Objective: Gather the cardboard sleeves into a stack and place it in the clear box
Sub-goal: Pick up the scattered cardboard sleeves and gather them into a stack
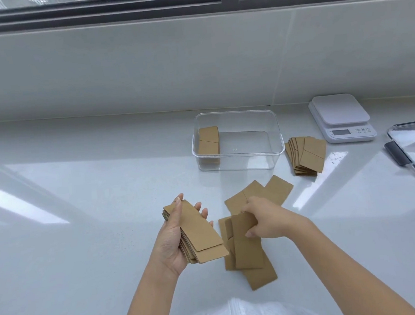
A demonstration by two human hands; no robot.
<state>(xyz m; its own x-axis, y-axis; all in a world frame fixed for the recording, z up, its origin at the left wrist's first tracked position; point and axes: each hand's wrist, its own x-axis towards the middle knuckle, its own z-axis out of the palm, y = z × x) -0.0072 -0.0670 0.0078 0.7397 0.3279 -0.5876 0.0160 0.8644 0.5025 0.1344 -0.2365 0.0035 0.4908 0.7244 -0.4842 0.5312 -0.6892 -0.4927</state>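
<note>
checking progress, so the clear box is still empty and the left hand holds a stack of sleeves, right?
Not quite: the head view shows the clear box already holds sleeves standing at its left end. The left hand does hold a stack of sleeves.

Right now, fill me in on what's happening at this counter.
A person is collecting flat cardboard sleeves. The left hand holds a gathered stack, while the right hand grips the top sleeve of a loose pile on the counter. The clear box already has some sleeves standing at its left end. Another fanned pile lies right of the box, near a white scale.
</note>
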